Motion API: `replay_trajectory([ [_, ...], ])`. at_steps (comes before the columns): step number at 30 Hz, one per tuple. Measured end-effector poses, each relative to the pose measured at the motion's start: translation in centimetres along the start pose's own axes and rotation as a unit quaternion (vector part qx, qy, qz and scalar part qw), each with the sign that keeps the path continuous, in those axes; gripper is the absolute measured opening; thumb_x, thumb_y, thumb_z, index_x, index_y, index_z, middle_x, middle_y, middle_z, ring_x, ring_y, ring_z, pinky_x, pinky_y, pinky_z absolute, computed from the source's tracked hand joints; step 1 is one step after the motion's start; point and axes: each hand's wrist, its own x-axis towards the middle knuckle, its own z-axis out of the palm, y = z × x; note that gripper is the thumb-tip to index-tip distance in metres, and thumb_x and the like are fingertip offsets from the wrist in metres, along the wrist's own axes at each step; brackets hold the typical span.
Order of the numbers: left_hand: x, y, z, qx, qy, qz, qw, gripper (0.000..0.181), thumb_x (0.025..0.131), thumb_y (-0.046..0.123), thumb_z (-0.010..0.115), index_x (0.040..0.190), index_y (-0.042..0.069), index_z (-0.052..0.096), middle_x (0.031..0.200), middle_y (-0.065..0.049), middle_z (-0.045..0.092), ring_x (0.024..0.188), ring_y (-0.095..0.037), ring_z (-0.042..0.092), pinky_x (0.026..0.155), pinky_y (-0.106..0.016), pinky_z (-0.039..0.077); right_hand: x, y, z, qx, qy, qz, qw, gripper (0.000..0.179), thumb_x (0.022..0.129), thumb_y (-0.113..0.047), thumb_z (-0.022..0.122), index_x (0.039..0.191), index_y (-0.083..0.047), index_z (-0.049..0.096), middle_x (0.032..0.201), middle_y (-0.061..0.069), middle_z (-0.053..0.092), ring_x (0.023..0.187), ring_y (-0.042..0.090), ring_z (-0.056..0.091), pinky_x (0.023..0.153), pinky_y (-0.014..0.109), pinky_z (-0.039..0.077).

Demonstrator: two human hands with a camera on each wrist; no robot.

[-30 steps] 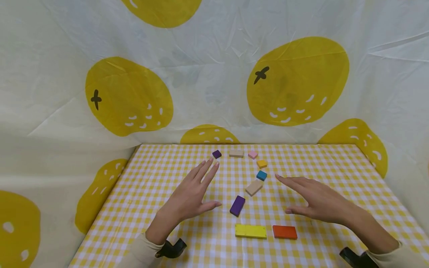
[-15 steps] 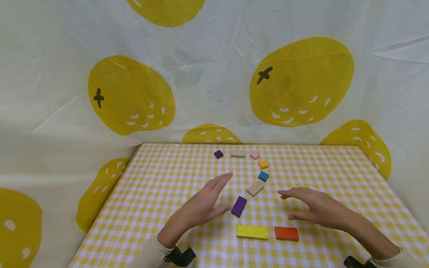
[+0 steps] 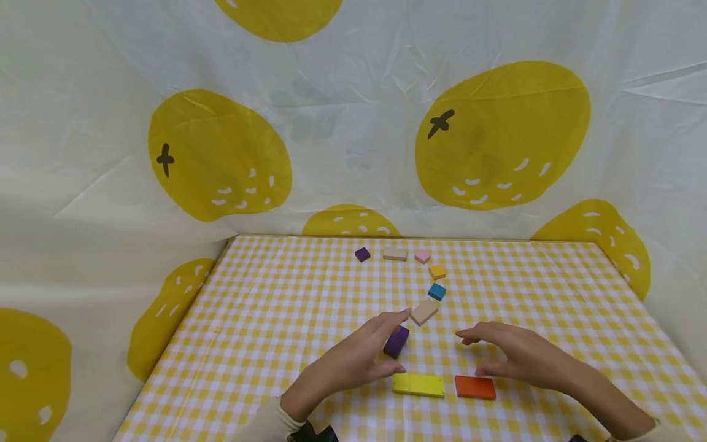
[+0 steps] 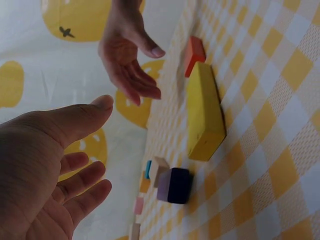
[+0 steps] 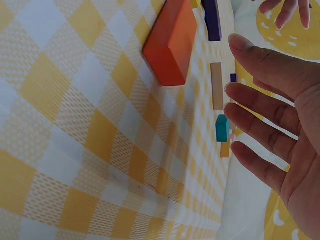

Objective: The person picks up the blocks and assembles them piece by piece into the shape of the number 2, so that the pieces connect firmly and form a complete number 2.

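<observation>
My left hand (image 3: 359,359) hovers above the table near a purple block (image 3: 396,342) and the left end of a yellow block (image 3: 418,385). Its fingers are relaxed, with nothing between them; in the left wrist view the yellow block (image 4: 204,112) lies flat, apart from the hand. Over the table to the right, my right hand (image 3: 525,356) has its thumb above an orange-red block (image 3: 475,387). The right wrist view shows that block (image 5: 172,45) lying apart from the loosely spread fingers. One plain wooden block (image 3: 424,312) lies beyond the purple one.
Farther back, a blue block (image 3: 437,291), an orange-yellow block (image 3: 437,272), a pink block (image 3: 422,256), another wooden block (image 3: 394,254) and a small purple block (image 3: 362,254) form a curved line. A checkered cloth (image 3: 265,307) covers the table, and a fruit-print curtain (image 3: 353,153) hangs behind.
My left hand has come down and to the right, toward the purple and yellow blocks. My right hand has lowered toward the orange-red block. The blocks keep their arrangement.
</observation>
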Motion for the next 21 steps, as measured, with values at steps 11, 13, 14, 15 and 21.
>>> replay_trajectory([
  [11, 0.5, 0.6, 1.8, 0.009, -0.025, 0.013, 0.9996, 0.088, 0.091, 0.032, 0.077, 0.159, 0.006, 0.026, 0.147, -0.010, 0.049, 0.125, -0.017, 0.056, 0.105, -0.021, 0.045, -0.4, 0.0, 1.1, 0.003, -0.005, -0.002, 1.0000, 0.052, 0.090, -0.041, 0.075, 0.135, -0.018, 0.063, 0.121, -0.010, 0.069, 0.108, 0.014, 0.067, 0.081, 0.035, 0.058],
  [13, 0.5, 0.6, 2.1, 0.022, -0.027, 0.013, 0.9993, 0.086, 0.091, 0.033, 0.077, 0.158, 0.008, 0.029, 0.146, -0.008, 0.050, 0.125, -0.016, 0.057, 0.105, -0.020, 0.044, -0.5, 0.0, 1.3, 0.006, -0.006, -0.007, 0.9999, 0.051, 0.090, -0.042, 0.075, 0.133, -0.018, 0.064, 0.121, -0.010, 0.069, 0.107, 0.014, 0.067, 0.080, 0.033, 0.058],
  [14, 0.5, 0.7, 2.2, 0.027, -0.029, 0.013, 0.9991, 0.085, 0.091, 0.034, 0.077, 0.158, 0.008, 0.031, 0.145, -0.007, 0.050, 0.126, -0.016, 0.056, 0.106, -0.020, 0.044, -0.6, 0.0, 1.4, 0.008, -0.008, -0.009, 0.9999, 0.050, 0.090, -0.042, 0.074, 0.132, -0.018, 0.064, 0.120, -0.009, 0.068, 0.106, 0.014, 0.067, 0.080, 0.033, 0.058],
  [15, 0.5, 0.7, 2.4, 0.033, -0.030, 0.012, 0.9989, 0.084, 0.090, 0.035, 0.077, 0.157, 0.009, 0.033, 0.145, -0.006, 0.050, 0.127, -0.015, 0.056, 0.107, -0.021, 0.043, -0.6, 0.1, 1.4, 0.011, -0.013, -0.010, 0.9998, 0.049, 0.090, -0.043, 0.074, 0.131, -0.018, 0.065, 0.120, -0.009, 0.068, 0.106, 0.013, 0.067, 0.080, 0.033, 0.058],
  [21, 0.7, 0.9, 3.4, 0.051, -0.039, 0.012, 0.9979, 0.075, 0.090, 0.037, 0.077, 0.152, 0.011, 0.043, 0.140, 0.000, 0.054, 0.123, -0.008, 0.056, 0.104, -0.016, 0.042, -0.7, 0.2, 2.0, 0.010, -0.019, -0.028, 0.9994, 0.048, 0.088, -0.045, 0.074, 0.127, -0.018, 0.067, 0.119, -0.012, 0.067, 0.106, 0.011, 0.066, 0.081, 0.034, 0.057],
])
